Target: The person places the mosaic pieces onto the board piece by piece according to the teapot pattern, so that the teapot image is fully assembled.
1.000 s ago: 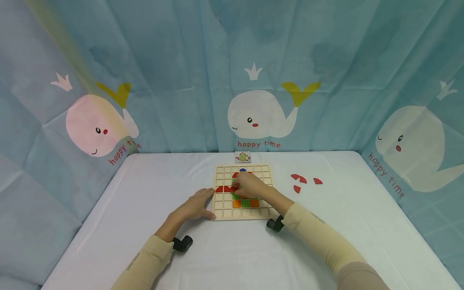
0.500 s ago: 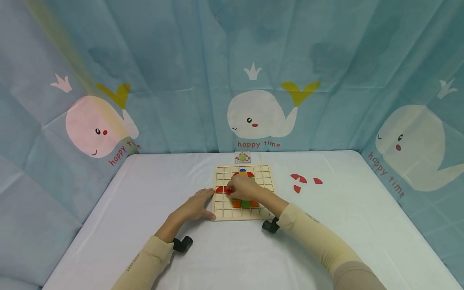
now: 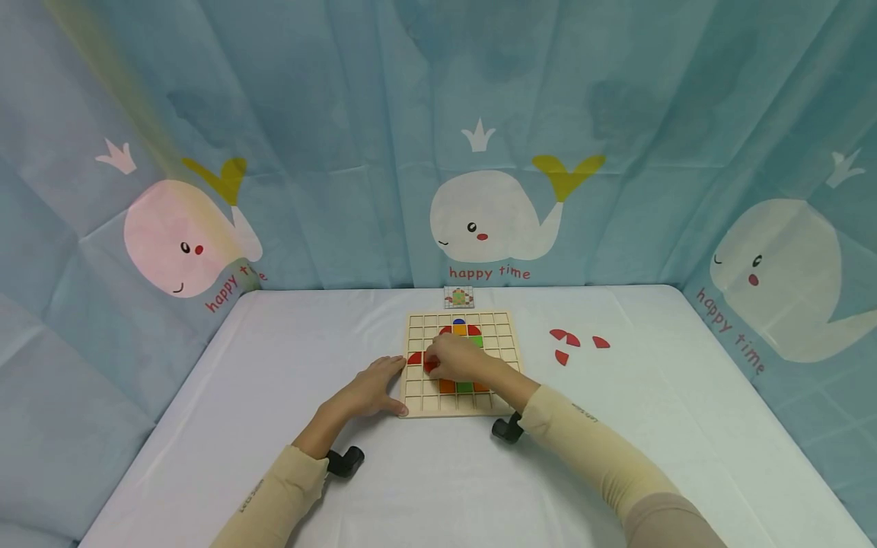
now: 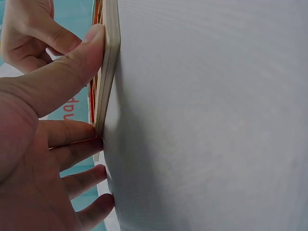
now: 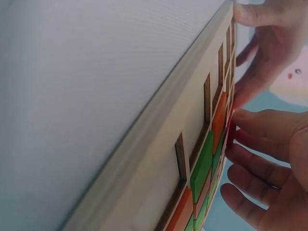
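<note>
A square wooden grid board (image 3: 415, 404) lies on the white table, with green, orange, red and blue pieces set in its cells. My right hand (image 3: 457, 359) is over the board's left middle. Its thumb and fingertips pinch a red piece (image 5: 231, 133) at the grid, partly hidden by the fingers. To its left, a red quarter-circle piece (image 3: 415, 358) sits in a cell. My left hand (image 3: 370, 387) rests at the board's left side. In the left wrist view its thumb (image 4: 77, 60) presses the board's edge, and its fairly straight fingers reach along the side and the tablecloth.
Several loose red quarter-circle pieces (image 3: 601, 342) lie on the table right of the board. Behind the board is a small pattern card (image 3: 458, 297). Blue curtains (image 3: 384, 152) with printed whales stand around the table. Both wrists carry a black camera (image 3: 346, 462).
My right hand has moved slightly left across the board with the red piece, from beside the coloured centre toward the red row, and has slowed there. The left hand has stayed still.
</note>
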The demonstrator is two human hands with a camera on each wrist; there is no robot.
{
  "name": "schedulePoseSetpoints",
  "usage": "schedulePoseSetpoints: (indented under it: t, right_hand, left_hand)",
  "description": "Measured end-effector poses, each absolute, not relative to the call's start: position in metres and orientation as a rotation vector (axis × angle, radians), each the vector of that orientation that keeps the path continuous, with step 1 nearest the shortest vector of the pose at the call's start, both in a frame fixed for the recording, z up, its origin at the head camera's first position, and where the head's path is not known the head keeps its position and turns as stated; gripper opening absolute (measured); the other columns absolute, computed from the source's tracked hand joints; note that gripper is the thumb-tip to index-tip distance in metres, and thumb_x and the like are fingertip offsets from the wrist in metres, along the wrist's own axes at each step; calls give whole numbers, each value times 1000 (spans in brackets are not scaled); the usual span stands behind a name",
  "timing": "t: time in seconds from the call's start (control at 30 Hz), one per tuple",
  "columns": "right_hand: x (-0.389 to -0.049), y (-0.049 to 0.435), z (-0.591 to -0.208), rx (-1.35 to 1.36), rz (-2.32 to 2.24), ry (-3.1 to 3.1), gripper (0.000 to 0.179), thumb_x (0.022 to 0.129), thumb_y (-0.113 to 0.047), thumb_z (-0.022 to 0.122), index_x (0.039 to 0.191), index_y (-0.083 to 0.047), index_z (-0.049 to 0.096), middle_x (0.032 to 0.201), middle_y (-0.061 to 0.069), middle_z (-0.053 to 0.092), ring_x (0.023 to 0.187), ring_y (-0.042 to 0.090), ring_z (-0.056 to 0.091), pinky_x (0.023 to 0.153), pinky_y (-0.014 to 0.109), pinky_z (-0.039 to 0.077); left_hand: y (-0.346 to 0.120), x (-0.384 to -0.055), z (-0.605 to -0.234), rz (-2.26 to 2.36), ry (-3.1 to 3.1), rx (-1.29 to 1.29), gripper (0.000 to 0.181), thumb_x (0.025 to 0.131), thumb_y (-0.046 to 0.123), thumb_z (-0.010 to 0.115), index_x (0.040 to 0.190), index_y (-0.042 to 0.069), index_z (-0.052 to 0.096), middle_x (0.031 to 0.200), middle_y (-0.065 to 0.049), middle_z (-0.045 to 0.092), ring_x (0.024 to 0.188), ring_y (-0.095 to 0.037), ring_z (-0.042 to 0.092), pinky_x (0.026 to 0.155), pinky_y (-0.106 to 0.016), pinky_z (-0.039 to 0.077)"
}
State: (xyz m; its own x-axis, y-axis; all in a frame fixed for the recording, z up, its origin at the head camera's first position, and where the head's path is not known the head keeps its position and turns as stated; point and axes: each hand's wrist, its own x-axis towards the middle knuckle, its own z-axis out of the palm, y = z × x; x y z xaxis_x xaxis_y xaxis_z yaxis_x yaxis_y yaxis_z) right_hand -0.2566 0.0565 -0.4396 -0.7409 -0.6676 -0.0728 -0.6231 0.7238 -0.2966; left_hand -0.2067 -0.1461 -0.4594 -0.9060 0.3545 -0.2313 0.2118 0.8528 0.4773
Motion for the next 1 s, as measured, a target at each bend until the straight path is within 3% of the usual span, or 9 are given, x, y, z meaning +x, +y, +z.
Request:
schedulePoseSetpoints:
  t: [0.4,0.7,1.0]
  right_hand:
    - [-258,53,-444,-1100,-300,2768,19,88,-22,72,102,-11,76,97,1,73,87,13,63,80,26,55]
    - [-258,54,-445,-1134,-299,2776,12,89,-21,71,95,-11,76,88,0,67,76,9,55,70,21,51]
    - [-256,55,-443,-1117,-291,2777,15,90,-20,70,98,-10,77,93,2,69,83,12,60,75,23,54]
  left_hand:
    - [-146,-206,-460,646,2711,429,96,73,29,85,150,2,35,157,-16,33,148,-38,23,117,-59,25]
    - [-146,-208,-459,637,2712,432,95,74,29,84,150,2,34,158,-15,33,148,-37,23,118,-57,24]
    - [-146,-208,-460,634,2712,426,95,74,29,84,150,2,34,158,-15,33,148,-37,23,118,-57,24]
